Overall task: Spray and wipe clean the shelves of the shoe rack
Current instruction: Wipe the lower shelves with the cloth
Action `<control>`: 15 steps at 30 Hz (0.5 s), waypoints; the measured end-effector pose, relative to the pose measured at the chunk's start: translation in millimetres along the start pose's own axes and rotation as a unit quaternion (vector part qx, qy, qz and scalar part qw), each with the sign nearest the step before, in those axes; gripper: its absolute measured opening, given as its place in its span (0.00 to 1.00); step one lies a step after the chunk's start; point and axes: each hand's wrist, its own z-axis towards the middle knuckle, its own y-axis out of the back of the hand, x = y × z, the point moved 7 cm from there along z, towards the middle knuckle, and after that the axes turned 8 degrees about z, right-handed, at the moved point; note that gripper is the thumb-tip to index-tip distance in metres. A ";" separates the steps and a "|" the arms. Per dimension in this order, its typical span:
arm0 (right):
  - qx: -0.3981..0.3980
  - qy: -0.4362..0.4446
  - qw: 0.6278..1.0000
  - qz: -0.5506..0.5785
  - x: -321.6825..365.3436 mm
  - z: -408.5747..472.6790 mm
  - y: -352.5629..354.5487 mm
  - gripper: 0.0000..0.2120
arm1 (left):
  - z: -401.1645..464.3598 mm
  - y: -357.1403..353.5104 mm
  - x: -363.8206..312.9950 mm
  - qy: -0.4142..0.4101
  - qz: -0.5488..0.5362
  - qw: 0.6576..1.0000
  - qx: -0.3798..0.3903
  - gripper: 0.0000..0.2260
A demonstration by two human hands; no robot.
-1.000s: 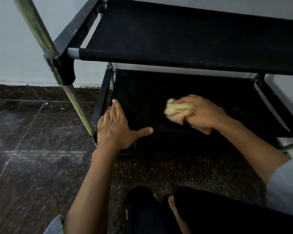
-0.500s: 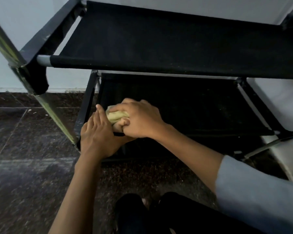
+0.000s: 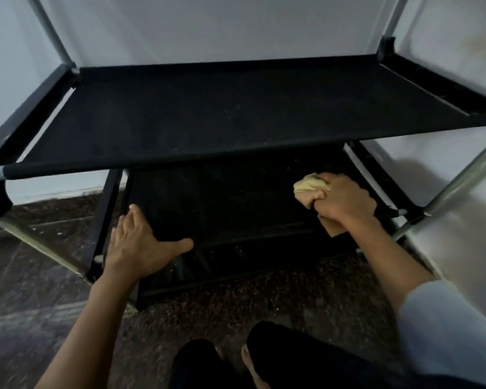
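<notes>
1. the rack (image 3: 446, 192) stands on the dark speckled floor (image 3: 26, 304) against a pale wall (image 3: 208, 26), straight ahead of the person; both hands reach into it at the lower shelf (image 3: 222, 203).
2. the cloth (image 3: 310, 188), yellowish and bunched, is in the right hand (image 3: 345, 199) toward the right end of the lower shelf, under the front edge of the upper shelf (image 3: 208, 116). a brownish corner of it hangs out below the wrist.
3. the left hand (image 3: 139, 245) is at the left front corner of the lower shelf, well apart from the cloth and the right hand.
4. count: one rack, two black fabric shelves plainly seen, with a darker level below the lower one that is too dim to make out; one cloth; two hands.
5. count of frame parts seen: grey metal posts at the left back, right back and right front, a slanting pole at the left front, and black corner joints where the shelves meet them.
6. right hand: fingers curled tight round the cloth, gripping it, knuckles up; whether the cloth touches the shelf fabric cannot be told.
7. left hand: spread flat, fingers straight and pointing toward the back, thumb stretched out to the right along the shelf's front edge, palm resting on the shelf; it holds nothing.
8. the person's dark-clothed knees (image 3: 278, 357) show at the bottom, and a light sleeve (image 3: 446, 327) covers the right upper arm.
</notes>
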 end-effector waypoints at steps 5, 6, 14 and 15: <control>0.025 0.159 0.985 0.065 87.2 -30.1 -42.1 0.24 | 7.4 -7.2 -74.7 -0.104 0.045 0.993 -0.020 0.71; 0.048 0.218 0.973 0.063 113.6 -42.8 -62.0 0.24 | 9.1 -14.3 -78.4 -0.110 0.058 0.992 -0.016 0.70; -0.057 0.244 0.965 -0.078 116.3 -21.6 -75.2 0.23 | 9.1 -28.9 -62.5 -0.029 0.032 0.999 -0.017 0.75; -0.079 0.199 0.972 -0.097 94.5 -6.4 -61.0 0.22 | 8.1 -28.2 -62.5 -0.028 0.032 0.999 -0.014 0.75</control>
